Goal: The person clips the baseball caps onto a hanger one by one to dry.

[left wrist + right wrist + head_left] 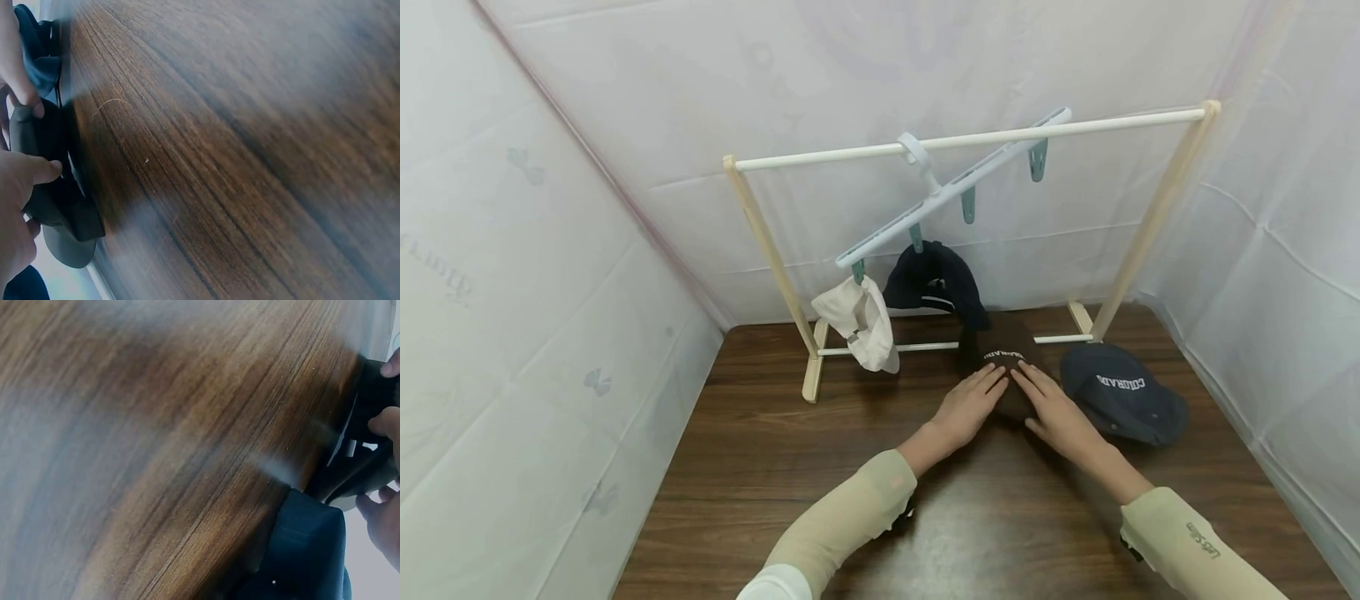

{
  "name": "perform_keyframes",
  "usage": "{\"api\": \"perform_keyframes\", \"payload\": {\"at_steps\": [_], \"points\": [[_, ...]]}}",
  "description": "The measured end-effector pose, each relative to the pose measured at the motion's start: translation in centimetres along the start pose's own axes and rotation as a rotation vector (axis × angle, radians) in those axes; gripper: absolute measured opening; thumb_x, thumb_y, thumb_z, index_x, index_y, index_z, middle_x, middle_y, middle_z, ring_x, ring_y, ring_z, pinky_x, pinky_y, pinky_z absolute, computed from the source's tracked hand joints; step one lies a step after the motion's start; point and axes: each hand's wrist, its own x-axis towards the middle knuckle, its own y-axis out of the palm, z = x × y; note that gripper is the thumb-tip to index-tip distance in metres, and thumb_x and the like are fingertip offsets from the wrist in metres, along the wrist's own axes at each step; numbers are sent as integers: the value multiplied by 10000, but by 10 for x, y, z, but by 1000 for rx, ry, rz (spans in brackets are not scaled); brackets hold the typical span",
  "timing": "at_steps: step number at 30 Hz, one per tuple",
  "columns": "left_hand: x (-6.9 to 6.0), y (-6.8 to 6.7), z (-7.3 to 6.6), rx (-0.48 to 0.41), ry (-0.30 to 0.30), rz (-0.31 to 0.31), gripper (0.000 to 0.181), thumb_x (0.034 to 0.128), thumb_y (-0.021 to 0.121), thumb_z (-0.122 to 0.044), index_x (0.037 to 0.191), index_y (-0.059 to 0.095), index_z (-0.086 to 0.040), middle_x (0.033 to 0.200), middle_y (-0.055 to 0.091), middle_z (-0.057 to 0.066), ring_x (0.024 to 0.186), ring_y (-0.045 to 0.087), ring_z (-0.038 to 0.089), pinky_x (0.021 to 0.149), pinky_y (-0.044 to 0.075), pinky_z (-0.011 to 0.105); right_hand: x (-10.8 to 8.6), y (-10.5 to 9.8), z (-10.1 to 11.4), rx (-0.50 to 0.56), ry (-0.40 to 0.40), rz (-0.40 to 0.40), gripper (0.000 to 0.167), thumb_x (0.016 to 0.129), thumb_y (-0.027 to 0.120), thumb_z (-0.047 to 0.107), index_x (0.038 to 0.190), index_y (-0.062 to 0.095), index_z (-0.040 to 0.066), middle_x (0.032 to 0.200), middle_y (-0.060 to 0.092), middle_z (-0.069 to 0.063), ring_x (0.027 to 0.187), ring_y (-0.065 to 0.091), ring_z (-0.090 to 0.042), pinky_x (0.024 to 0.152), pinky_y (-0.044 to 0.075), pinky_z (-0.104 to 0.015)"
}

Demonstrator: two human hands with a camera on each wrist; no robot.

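two pale sleeves (842, 512) come in from the near side, over the bare dark-wood front of the worktop (737, 475), and lead to a pair of hands set close together. the left hand (966, 410) and the right hand (1060, 417) lie on either side of a brown cap (1006, 332), both only narrowly parted, fingers flat over its top and thumbs against its near side, so each has a light pinch on it. the brown cap is right of the worktop's middle, towards the back, white "colorado" lettering showing just beyond the fingertips; from here i can't tell whether it touches the table beneath. just beside the right hand, a navy cap (1123, 404) rests on the wood, also lettered "colorado". further back, to the left, a white cap (878, 337) dangles from the lowest of the green clips (968, 205), and a black cap (910, 275) hangs from the next one up. those clips belong to a pale hanger (942, 197), tilted up to the right and hooked over the white rail (1000, 137) of a wooden-legged rack (1153, 221). behind everything hangs whitish sheeting (647, 108).
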Motion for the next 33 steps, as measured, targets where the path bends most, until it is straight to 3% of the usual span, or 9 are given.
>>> {"api": "perform_keyframes", "payload": {"at_steps": [7,13,18,33], "points": [[3,0,-2,6,-14,-23,596,1012,656,-235,1559,423,-184,1649,315,-11,1524,271,150,1223,265,278,-3,-2,-1,11,-2,-10,882,792,846,-4,1537,374,-34,1600,309,-263,1435,346,-460,1097,409,-604],[8,2,-2,-10,-4,-76,554,1019,644,-220,1539,457,-189,1631,353,-15,1506,310,140,1210,287,265,-8,-4,-3,-20,2,-92,831,761,854,-44,1488,453,-35,1551,378,-262,1372,416,-465,1019,474,-598],[11,3,-2,-24,7,-72,560,1030,616,-182,1557,426,-192,1643,327,-13,1515,289,140,1209,289,264,-10,-6,-4,-57,-25,-150,844,708,833,-148,1467,480,-44,1534,412,-258,1359,440,-462,1012,482,-590],[-3,-7,16,-21,64,-108,550,1027,605,-110,1548,440,-167,1618,376,5,1502,322,151,1204,294,259,-5,-7,17,-65,-44,-275,757,693,749,-249,1400,551,-66,1470,504,-255,1309,513,-445,970,512,-587]]}}
